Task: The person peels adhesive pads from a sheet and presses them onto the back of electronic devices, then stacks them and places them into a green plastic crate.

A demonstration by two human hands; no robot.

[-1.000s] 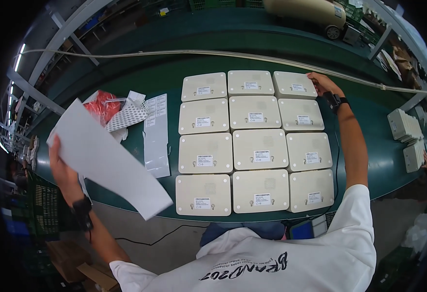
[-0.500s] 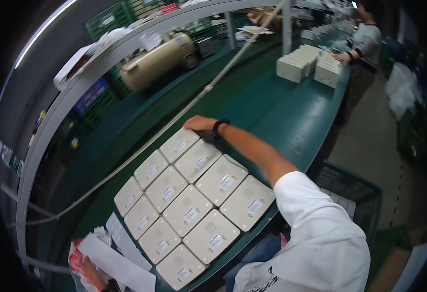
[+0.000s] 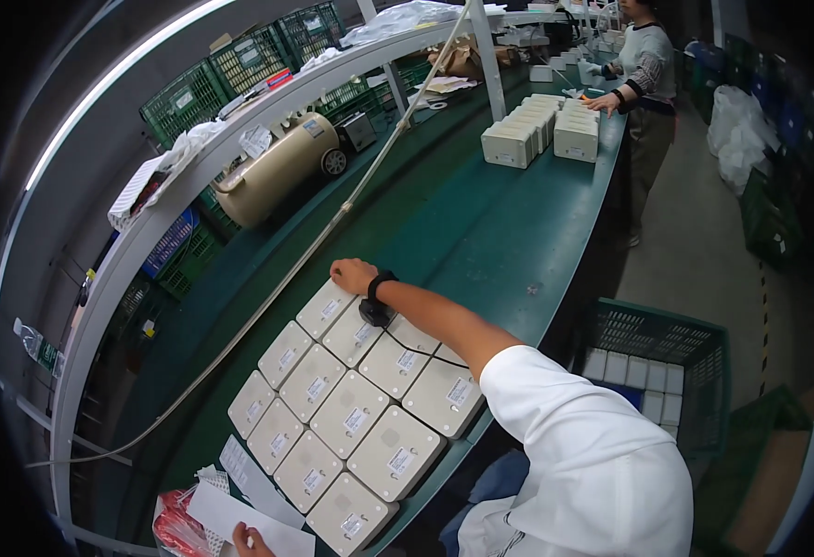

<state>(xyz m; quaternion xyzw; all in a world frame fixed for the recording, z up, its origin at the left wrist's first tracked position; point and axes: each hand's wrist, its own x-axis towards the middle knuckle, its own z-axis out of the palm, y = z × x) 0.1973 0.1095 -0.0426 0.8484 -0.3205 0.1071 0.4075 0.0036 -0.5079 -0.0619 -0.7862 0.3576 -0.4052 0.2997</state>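
Observation:
Rows of cream square plastic boxes (image 3: 351, 415), each with a small white label, lie side by side on the green worktop (image 3: 509, 269). My right hand (image 3: 355, 276) reaches across them, its fingers curled over the far edge of a cream box (image 3: 325, 308) in the back row. A black band (image 3: 381, 281) circles that wrist; a round black device (image 3: 373, 313) with a thin cable sits just below it. At the bottom left, fingertips of my left hand (image 3: 251, 542) are bent together over a white sheet (image 3: 244, 516). Whatever they pinch cannot be made out.
A red bundle in plastic (image 3: 181, 522) lies beside the sheets. Along the worktop's far side runs a pale pole (image 3: 332, 223), with a beige tank (image 3: 281, 169) behind. Stacked boxes (image 3: 511, 141) stand near a co-worker (image 3: 650, 70). At right is a green crate (image 3: 657, 323) holding boxes.
My left hand has moved from beside the red bundle, rightward over the white sheet. My right hand stays at the far edge of the boxes while the view has shifted.

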